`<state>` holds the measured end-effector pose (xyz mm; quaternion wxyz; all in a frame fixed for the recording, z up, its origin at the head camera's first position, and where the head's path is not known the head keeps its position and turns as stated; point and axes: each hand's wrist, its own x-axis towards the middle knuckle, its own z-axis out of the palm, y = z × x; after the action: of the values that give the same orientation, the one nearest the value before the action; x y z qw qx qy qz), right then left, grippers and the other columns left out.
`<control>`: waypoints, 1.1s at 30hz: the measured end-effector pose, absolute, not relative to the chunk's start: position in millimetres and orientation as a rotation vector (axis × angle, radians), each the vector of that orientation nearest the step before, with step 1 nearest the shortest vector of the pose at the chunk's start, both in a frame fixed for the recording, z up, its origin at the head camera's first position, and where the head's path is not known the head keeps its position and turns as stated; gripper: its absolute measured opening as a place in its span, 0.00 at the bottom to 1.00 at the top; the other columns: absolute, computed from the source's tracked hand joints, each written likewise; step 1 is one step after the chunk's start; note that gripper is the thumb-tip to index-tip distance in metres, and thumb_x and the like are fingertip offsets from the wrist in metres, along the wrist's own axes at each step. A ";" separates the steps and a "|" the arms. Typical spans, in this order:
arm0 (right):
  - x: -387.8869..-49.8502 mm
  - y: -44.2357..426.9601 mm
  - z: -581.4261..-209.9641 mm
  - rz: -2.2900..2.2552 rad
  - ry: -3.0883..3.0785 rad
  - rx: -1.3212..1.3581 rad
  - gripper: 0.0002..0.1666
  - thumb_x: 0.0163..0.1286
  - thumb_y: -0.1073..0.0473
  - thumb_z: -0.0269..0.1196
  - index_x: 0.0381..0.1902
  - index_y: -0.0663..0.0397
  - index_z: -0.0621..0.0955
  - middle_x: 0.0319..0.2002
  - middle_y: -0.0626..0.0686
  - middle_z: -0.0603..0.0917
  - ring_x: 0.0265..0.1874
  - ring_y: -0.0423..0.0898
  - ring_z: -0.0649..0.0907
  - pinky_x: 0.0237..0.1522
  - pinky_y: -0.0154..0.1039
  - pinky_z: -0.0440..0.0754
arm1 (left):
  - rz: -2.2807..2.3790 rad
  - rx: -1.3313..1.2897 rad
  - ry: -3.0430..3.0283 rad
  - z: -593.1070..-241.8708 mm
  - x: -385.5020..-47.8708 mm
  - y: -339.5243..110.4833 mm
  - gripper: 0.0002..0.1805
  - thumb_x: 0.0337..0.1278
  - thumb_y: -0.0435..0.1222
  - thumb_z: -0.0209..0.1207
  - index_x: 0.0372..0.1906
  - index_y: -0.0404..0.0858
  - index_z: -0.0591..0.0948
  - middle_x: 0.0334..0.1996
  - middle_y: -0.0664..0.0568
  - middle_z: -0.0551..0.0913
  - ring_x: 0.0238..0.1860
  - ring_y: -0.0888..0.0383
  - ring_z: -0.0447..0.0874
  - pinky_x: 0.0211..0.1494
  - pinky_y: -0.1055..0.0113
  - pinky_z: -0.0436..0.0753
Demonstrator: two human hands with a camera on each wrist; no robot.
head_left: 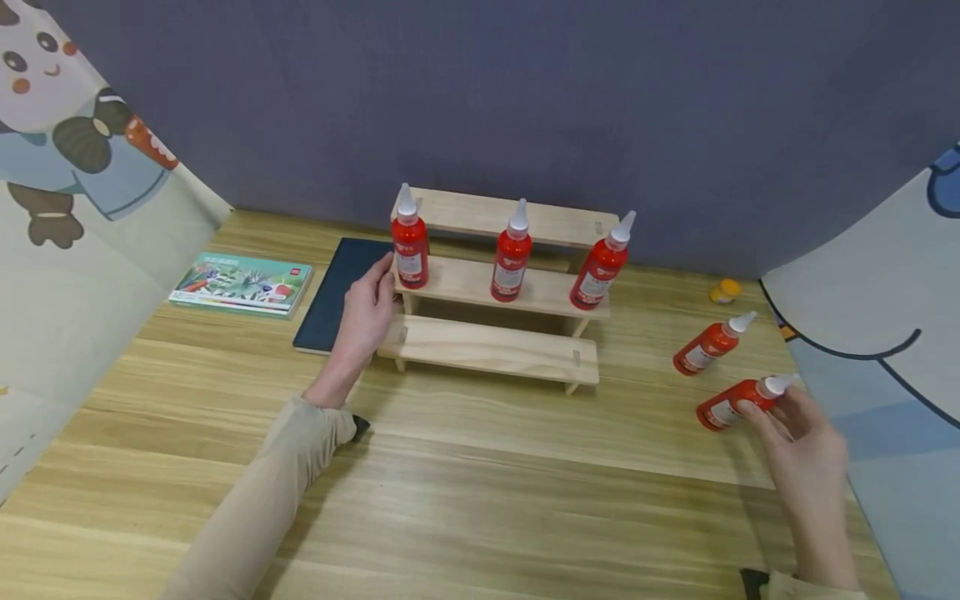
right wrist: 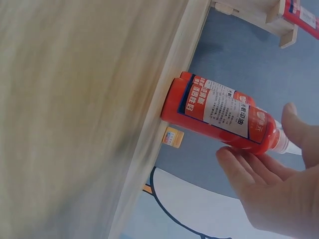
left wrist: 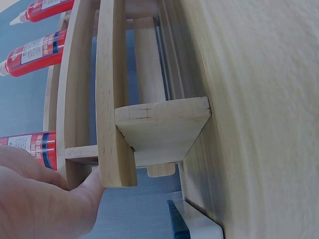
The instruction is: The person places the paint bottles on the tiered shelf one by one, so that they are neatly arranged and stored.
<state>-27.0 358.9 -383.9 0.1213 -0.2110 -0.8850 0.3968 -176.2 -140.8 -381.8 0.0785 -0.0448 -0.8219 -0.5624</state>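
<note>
A stepped wooden rack (head_left: 495, 342) stands at mid-table. Three red squeeze bottles with white nozzles stand on its middle step: a left bottle (head_left: 409, 250), a middle bottle (head_left: 512, 265) and a right bottle (head_left: 598, 275). My left hand (head_left: 367, 312) grips the left end of that step, thumb and fingers about the board (left wrist: 79, 172), beside the left bottle. At the right, my right hand (head_left: 810, 446) is around the upper part of a near red bottle (right wrist: 219, 112). Its fingers are fairly straight and the thumb (right wrist: 294, 119) looks apart from the bottle, which stands upright on the table.
Another red bottle (head_left: 705, 348) stands just behind the near one. Farther back is a small yellow-orange jar (head_left: 725, 291). Left of the rack lie a dark notebook (head_left: 330, 292) and a green illustrated book (head_left: 242, 283). A dark panel (head_left: 480, 92) rises behind the table.
</note>
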 end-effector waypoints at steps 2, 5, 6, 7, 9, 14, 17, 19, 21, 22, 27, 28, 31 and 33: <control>-27.7 360.3 -384.9 1.134 -2.596 -0.583 0.34 0.79 0.54 0.69 0.75 0.65 0.74 0.69 0.71 0.77 0.53 0.26 0.79 0.44 0.13 0.75 | -1.687 -0.132 -2.458 -381.9 -176.5 -141.0 0.27 0.90 0.35 0.40 0.83 0.30 0.63 0.38 0.36 0.75 0.33 0.48 0.74 0.60 0.48 0.87; -28.0 361.1 -385.6 1.114 -2.600 -0.564 0.32 0.80 0.55 0.67 0.73 0.68 0.75 0.67 0.73 0.78 0.48 0.20 0.76 0.44 0.12 0.75 | -1.695 -0.132 -2.458 -382.2 -176.7 -141.1 0.27 0.90 0.35 0.40 0.83 0.30 0.63 0.38 0.37 0.75 0.35 0.47 0.76 0.61 0.48 0.87; -28.2 361.6 -386.0 1.111 -2.598 -0.558 0.31 0.81 0.55 0.66 0.73 0.69 0.75 0.66 0.74 0.78 0.47 0.19 0.76 0.44 0.12 0.75 | -1.696 -0.131 -2.457 -382.2 -176.8 -141.1 0.27 0.90 0.35 0.40 0.83 0.30 0.63 0.38 0.37 0.75 0.35 0.48 0.76 0.61 0.48 0.86; -28.2 362.0 -386.3 1.110 -2.594 -0.557 0.31 0.81 0.56 0.66 0.72 0.70 0.75 0.66 0.74 0.78 0.47 0.18 0.75 0.45 0.12 0.75 | -1.699 -0.131 -2.457 -382.1 -176.7 -141.1 0.27 0.90 0.35 0.40 0.83 0.30 0.63 0.38 0.37 0.75 0.34 0.48 0.75 0.61 0.48 0.87; -28.6 361.6 -386.1 1.099 -2.586 -0.562 0.29 0.82 0.57 0.65 0.72 0.70 0.76 0.65 0.74 0.79 0.47 0.18 0.75 0.47 0.12 0.75 | -1.703 -0.131 -2.454 -381.5 -176.3 -140.8 0.27 0.90 0.35 0.40 0.83 0.30 0.63 0.37 0.38 0.75 0.32 0.51 0.73 0.60 0.50 0.87; -29.8 360.5 -385.3 1.073 -2.579 -0.572 0.28 0.83 0.58 0.64 0.73 0.69 0.76 0.65 0.72 0.80 0.46 0.18 0.75 0.48 0.12 0.74 | -1.697 -0.127 -2.458 -380.5 -175.7 -140.7 0.27 0.90 0.35 0.40 0.83 0.31 0.64 0.35 0.41 0.74 0.27 0.60 0.67 0.56 0.55 0.87; -30.0 361.3 -385.5 1.078 -2.581 -0.559 0.28 0.83 0.58 0.64 0.72 0.71 0.77 0.65 0.74 0.80 0.45 0.17 0.74 0.47 0.12 0.74 | -1.697 -0.128 -2.458 -380.6 -175.6 -140.8 0.27 0.90 0.35 0.40 0.83 0.30 0.63 0.34 0.42 0.74 0.26 0.60 0.66 0.56 0.56 0.87; -29.9 361.6 -385.5 1.078 -2.587 -0.558 0.28 0.83 0.58 0.64 0.71 0.71 0.76 0.65 0.74 0.79 0.44 0.17 0.74 0.46 0.11 0.73 | -1.712 -0.131 -2.450 -380.8 -175.7 -140.7 0.27 0.90 0.35 0.40 0.83 0.30 0.63 0.36 0.40 0.74 0.29 0.58 0.69 0.59 0.54 0.87; -30.0 361.0 -384.9 1.065 -2.591 -0.558 0.27 0.83 0.58 0.64 0.71 0.71 0.77 0.64 0.74 0.80 0.43 0.16 0.73 0.45 0.11 0.73 | -1.722 -0.131 -2.444 -380.8 -175.7 -140.5 0.27 0.90 0.35 0.40 0.83 0.30 0.63 0.37 0.38 0.74 0.32 0.54 0.72 0.61 0.51 0.87; -30.2 361.1 -385.1 1.067 -2.590 -0.558 0.27 0.83 0.59 0.64 0.71 0.72 0.77 0.64 0.74 0.80 0.43 0.16 0.73 0.44 0.11 0.73 | -1.731 -0.131 -2.440 -380.7 -175.7 -140.3 0.27 0.90 0.35 0.40 0.83 0.30 0.63 0.38 0.36 0.75 0.35 0.52 0.75 0.62 0.49 0.86; -31.5 359.6 -385.8 1.046 -2.575 -0.567 0.24 0.81 0.63 0.65 0.68 0.72 0.79 0.62 0.73 0.81 0.39 0.15 0.73 0.41 0.11 0.72 | -1.733 -0.126 -2.435 -380.5 -175.9 -140.6 0.27 0.90 0.34 0.41 0.83 0.29 0.63 0.45 0.29 0.77 0.42 0.42 0.80 0.63 0.47 0.85; -31.6 359.3 -385.9 1.039 -2.571 -0.561 0.23 0.81 0.64 0.65 0.68 0.73 0.79 0.61 0.73 0.82 0.38 0.15 0.72 0.40 0.11 0.71 | -1.735 -0.124 -2.434 -380.5 -176.0 -140.7 0.27 0.90 0.34 0.41 0.83 0.29 0.63 0.45 0.29 0.77 0.43 0.41 0.81 0.63 0.47 0.85; -31.6 357.7 -385.3 1.006 -2.580 -0.533 0.23 0.81 0.66 0.65 0.67 0.73 0.79 0.61 0.74 0.82 0.37 0.13 0.71 0.40 0.10 0.70 | -1.745 -0.121 -2.431 -380.7 -175.9 -140.9 0.27 0.90 0.34 0.41 0.83 0.29 0.63 0.40 0.32 0.75 0.46 0.39 0.82 0.63 0.47 0.85; -32.0 357.4 -384.9 1.003 -2.582 -0.502 0.22 0.80 0.66 0.65 0.66 0.74 0.79 0.60 0.75 0.82 0.37 0.13 0.70 0.39 0.10 0.69 | -1.745 -0.123 -2.429 -381.1 -175.9 -141.0 0.27 0.90 0.34 0.41 0.83 0.29 0.63 0.39 0.33 0.75 0.46 0.39 0.83 0.63 0.47 0.85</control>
<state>-32.0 357.4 -384.9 0.1625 -0.1761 -0.9050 0.3514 -175.9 -141.0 -381.1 0.0741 -0.0409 -0.8092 -0.5814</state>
